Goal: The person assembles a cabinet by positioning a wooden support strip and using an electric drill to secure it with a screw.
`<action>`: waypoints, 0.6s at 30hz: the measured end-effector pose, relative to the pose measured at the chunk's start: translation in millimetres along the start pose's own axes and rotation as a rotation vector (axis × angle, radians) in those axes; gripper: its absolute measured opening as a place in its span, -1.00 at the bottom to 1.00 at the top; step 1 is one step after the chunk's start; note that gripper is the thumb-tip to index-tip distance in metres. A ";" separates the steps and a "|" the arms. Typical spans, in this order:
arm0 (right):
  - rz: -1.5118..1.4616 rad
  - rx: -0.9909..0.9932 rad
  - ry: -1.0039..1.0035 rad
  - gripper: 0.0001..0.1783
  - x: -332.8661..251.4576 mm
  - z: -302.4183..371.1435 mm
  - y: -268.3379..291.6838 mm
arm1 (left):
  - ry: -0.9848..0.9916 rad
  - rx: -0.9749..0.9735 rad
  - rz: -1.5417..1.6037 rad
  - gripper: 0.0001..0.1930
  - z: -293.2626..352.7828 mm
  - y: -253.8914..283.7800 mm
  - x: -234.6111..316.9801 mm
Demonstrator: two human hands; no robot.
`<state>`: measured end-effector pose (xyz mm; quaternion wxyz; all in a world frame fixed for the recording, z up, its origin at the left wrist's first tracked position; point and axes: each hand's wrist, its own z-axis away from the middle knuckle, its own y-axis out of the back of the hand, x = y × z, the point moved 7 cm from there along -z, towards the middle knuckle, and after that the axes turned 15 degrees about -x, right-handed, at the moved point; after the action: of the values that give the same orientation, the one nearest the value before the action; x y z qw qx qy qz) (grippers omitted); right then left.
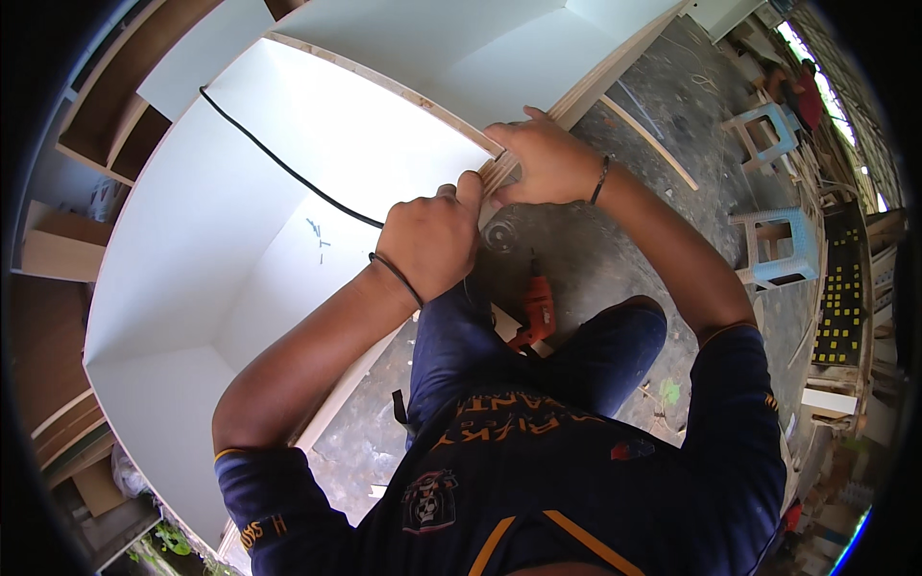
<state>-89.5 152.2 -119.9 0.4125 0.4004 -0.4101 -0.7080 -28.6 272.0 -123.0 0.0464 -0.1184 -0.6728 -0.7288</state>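
A large wooden cabinet carcass with white inner faces (pixel 317 115) fills the upper left, its open side toward me. My left hand (pixel 432 235) is closed at the cabinet's front edge, thumb up against the wooden edge strip (pixel 495 175); its fingertips are hidden. Just beyond it, my right hand (pixel 547 158) grips the same edge where a divider panel (pixel 394 86) meets it, fingers curled over the wood. A black cable (pixel 288 165) crosses the white interior and disappears behind my left hand. On the floor between my legs lies an orange-red power drill (pixel 538 307).
Two blue plastic stools (pixel 792 250) (pixel 768 130) stand to the right. A thin wooden strip (pixel 653 144) lies on the dark floor (pixel 605 230). Open wooden shelving (pixel 72 250) lines the far left. Another person (pixel 807 96) is at the far upper right.
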 end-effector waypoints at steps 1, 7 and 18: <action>-0.012 0.035 0.009 -0.20 3.7 -0.1 -2.2 | -0.003 -0.002 0.009 -0.70 -2.5 0.2 1.2; 0.040 0.101 0.111 -0.23 1.6 -4.7 7.3 | 0.009 -0.010 0.077 -0.68 -4.1 6.3 -4.0; -0.005 0.240 0.164 -0.39 8.4 27.5 -14.1 | 0.121 -0.028 0.164 -0.45 3.2 -14.2 16.1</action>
<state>-120.9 155.9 -125.3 0.3920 0.5042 -0.4558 -0.6199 -47.1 277.9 -132.8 0.1449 -0.1293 -0.6467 -0.7376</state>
